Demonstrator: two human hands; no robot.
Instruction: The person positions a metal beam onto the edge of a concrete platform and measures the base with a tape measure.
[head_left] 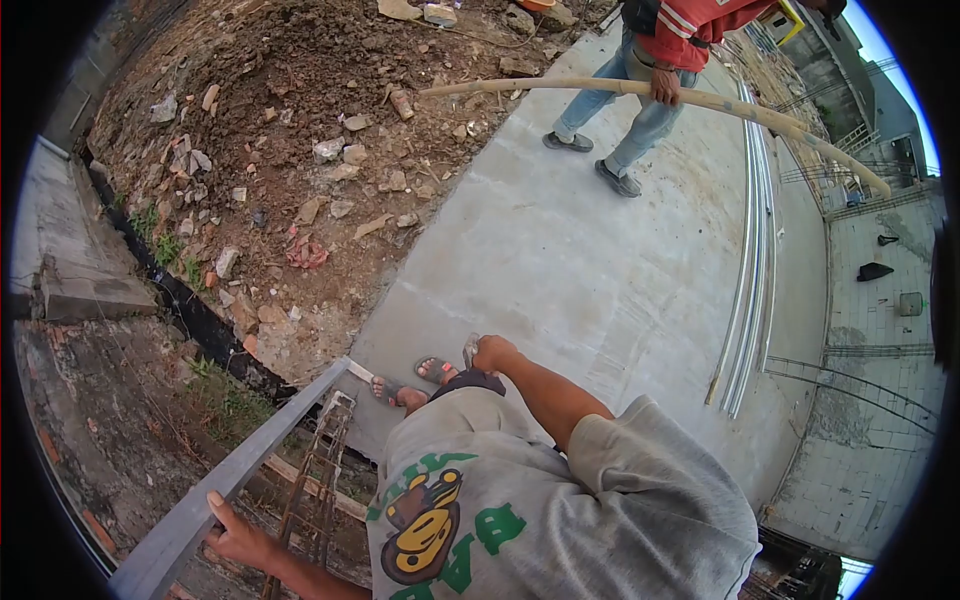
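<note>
Concrete slab (540, 270) occupies the center; rubble soil (290, 130) adjoins its left edge. Left of the slab, the left hand (240, 535) grips a long grey bar (235, 470), thumb on the near face; the bar's far end lies at the slab edge. Rebar cage (318, 465): beside the slab's left edge. Right hand (492, 353): above the slab, fingers curled, closed on a small grey object (471, 349), type indeterminate. Co-worker (690, 35): standing on the slab, one hand gripping a curved pole (740, 104). Metal tubes (750, 270): laid lengthwise on the slab's right side.
</note>
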